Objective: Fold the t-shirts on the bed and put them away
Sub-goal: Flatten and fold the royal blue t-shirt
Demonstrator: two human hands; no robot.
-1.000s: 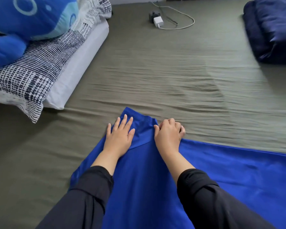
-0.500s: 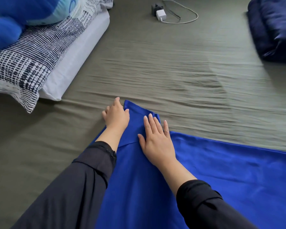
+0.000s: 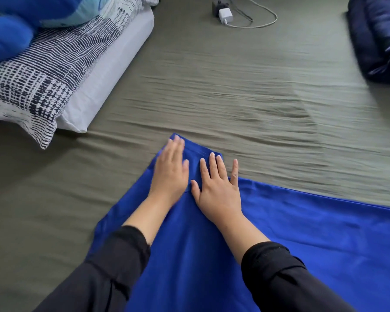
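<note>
Head view shows the left hand (image 3: pixel 169 174) and right hand (image 3: pixel 218 188) side by side, fingers straight, pressing flat on a folded sleeve of the blue t-shirt (image 3: pixel 302 233), which lies spread on the olive bed sheet (image 3: pixel 212 97) beneath both hands and forearms.

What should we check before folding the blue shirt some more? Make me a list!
1. Both hands flat on the blue t-shirt: ok. The left hand and right hand press it with straight fingers.
2. Sleeve folded in under the hands: ok.
3. Shirt lies smooth: ok where visible.
4. Whole shirt in view: cannot tell, its near and right parts run out of frame.
5. Bed sheet ahead free for folding: ok; the charger lies far off.
</note>
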